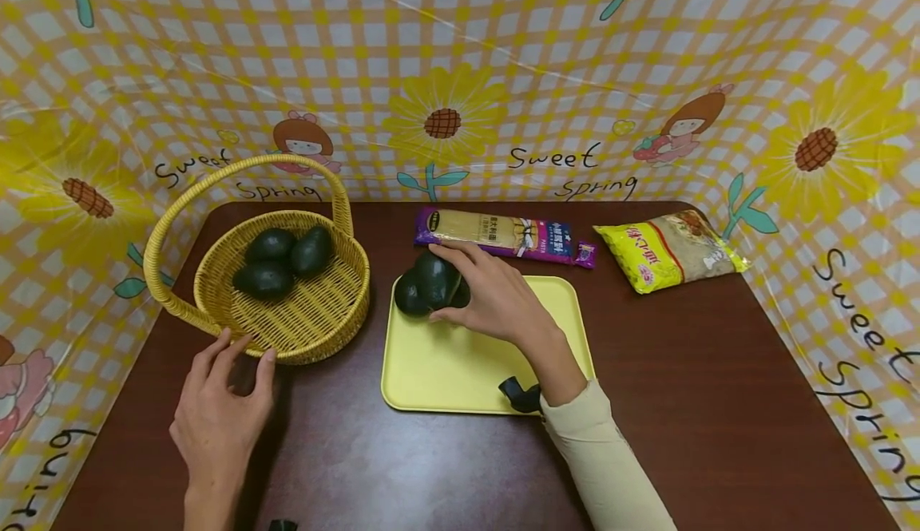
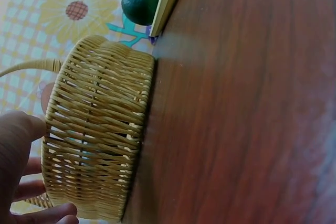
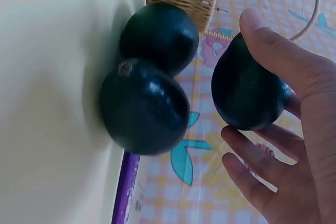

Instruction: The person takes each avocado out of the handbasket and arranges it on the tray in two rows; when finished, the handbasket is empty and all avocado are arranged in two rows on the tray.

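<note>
My right hand (image 1: 496, 295) grips a dark green avocado (image 3: 249, 85) between thumb and fingers, above the yellow tray (image 1: 446, 371). In the right wrist view, two more avocados (image 3: 144, 108) lie side by side on that tray, apart from the held one. My left hand (image 1: 223, 403) is at the near rim of the yellow wicker basket (image 1: 345, 339), fingers loosely bent and spread. Its fingertips (image 2: 34, 127) are at the rim in the left wrist view; whether they press on it, I cannot tell. Three avocados (image 1: 266, 279) sit inside the basket.
A purple-ended pasta pack (image 1: 496, 231) lies behind the tray. To its right is a yellow food bag (image 1: 668, 251). The basket's tall handle (image 1: 237, 165) arches up on the left. Patterned cloth (image 1: 460, 52) surrounds the dark wooden table (image 1: 719, 403) at the back and sides.
</note>
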The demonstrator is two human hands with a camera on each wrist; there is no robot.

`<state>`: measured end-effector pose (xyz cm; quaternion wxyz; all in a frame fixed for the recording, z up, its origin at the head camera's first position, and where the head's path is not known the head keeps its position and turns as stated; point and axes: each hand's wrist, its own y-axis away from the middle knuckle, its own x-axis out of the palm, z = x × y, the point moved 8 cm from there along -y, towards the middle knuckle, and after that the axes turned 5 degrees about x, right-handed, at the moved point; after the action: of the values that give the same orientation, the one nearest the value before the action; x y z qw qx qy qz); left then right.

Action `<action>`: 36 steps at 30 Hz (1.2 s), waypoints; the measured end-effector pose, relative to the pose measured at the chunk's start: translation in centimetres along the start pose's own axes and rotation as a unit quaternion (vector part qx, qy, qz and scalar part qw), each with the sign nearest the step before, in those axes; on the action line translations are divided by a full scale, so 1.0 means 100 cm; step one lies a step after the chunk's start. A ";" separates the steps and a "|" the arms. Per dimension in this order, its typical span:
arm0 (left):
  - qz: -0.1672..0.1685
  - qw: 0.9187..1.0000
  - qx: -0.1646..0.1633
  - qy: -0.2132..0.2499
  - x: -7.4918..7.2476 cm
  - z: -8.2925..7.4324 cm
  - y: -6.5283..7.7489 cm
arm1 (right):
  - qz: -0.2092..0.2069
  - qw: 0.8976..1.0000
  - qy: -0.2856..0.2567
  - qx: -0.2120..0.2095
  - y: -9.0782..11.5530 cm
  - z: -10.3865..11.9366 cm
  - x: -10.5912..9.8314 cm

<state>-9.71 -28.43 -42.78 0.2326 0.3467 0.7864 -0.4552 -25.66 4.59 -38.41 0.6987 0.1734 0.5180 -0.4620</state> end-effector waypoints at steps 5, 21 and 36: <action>0.004 1.000 -0.006 -0.003 0.000 0.000 0.000 | -0.009 1.000 0.004 0.008 0.005 -0.010 -0.006; 0.001 1.000 -0.008 0.000 -0.002 -0.002 -0.001 | -0.004 0.999 0.012 0.037 0.020 -0.037 -0.015; -0.008 1.000 -0.002 0.000 -0.003 -0.003 0.000 | -0.004 0.999 0.022 0.049 0.033 -0.061 -0.016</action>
<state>-9.60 -28.23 -42.41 0.2301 0.3399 0.7901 -0.4553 -26.40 11.45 -40.21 0.6757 0.2152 0.5111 -0.4857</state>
